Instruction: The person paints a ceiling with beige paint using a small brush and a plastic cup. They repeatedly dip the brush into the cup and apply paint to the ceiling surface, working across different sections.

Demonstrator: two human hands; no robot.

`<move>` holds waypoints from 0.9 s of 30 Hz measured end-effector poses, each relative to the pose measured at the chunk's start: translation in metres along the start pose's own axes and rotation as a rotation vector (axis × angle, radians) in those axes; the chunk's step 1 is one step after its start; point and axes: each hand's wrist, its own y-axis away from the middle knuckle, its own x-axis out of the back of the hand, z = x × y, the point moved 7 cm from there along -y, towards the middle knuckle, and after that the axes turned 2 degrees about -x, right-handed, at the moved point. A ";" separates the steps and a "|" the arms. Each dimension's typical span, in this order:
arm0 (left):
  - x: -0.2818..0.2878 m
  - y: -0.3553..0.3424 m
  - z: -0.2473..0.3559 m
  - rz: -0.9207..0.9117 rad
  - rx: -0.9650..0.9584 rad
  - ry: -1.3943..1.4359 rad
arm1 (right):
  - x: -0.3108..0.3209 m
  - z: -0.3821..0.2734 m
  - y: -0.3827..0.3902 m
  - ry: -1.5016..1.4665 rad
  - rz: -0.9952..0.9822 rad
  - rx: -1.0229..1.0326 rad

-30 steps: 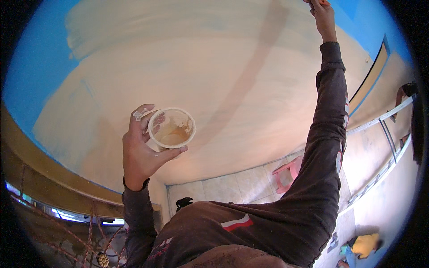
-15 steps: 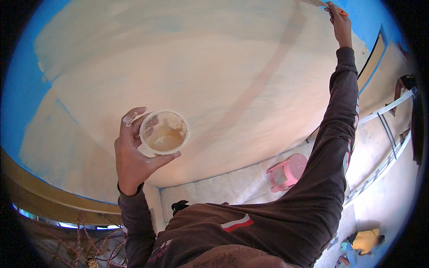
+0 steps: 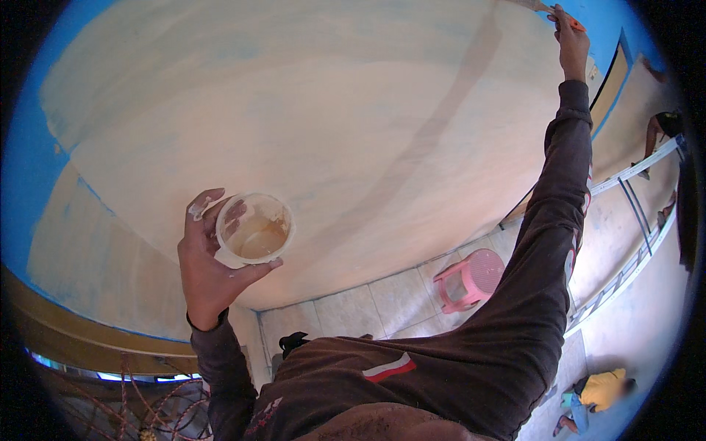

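My left hand [image 3: 207,268] is wrapped around a translucent plastic tub [image 3: 257,255] with pale paint in its bottom and smears on its walls. Whitish paint marks a finger of that hand. At the top right, my stretched-out right hand [image 3: 571,42] grips the orange handle of a paintbrush [image 3: 546,8]; its bristles are near the wall at the upper picture edge, and their tip is partly cut off. The wall [image 3: 316,140] before me bears cream paint, with blue [image 3: 29,169] showing along the left and upper right.
Below on the tiled floor [image 3: 346,312] stands a pink plastic stool [image 3: 471,279]. A metal ladder [image 3: 625,272] reaches along the right side, with another person's leg [image 3: 653,140] by it. A person in yellow [image 3: 601,392] is low at bottom right. Brownish metal scrollwork [image 3: 140,404] lies lower left.
The view has shifted slightly. My left hand and the tub appear a little lower and further left; my right hand with the paintbrush appears slightly further right. Both grips stay the same.
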 end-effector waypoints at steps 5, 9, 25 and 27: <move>-0.003 0.009 0.003 0.022 0.041 -0.018 | 0.018 0.019 0.004 0.588 0.264 0.243; -0.004 0.014 -0.004 0.052 0.066 0.033 | -0.035 -0.032 0.032 0.451 0.226 0.429; -0.015 0.012 0.032 0.005 0.045 0.019 | -0.077 -0.185 0.107 0.082 0.223 0.588; -0.010 0.015 0.018 0.020 0.063 0.041 | -0.064 -0.158 0.105 0.164 0.271 0.534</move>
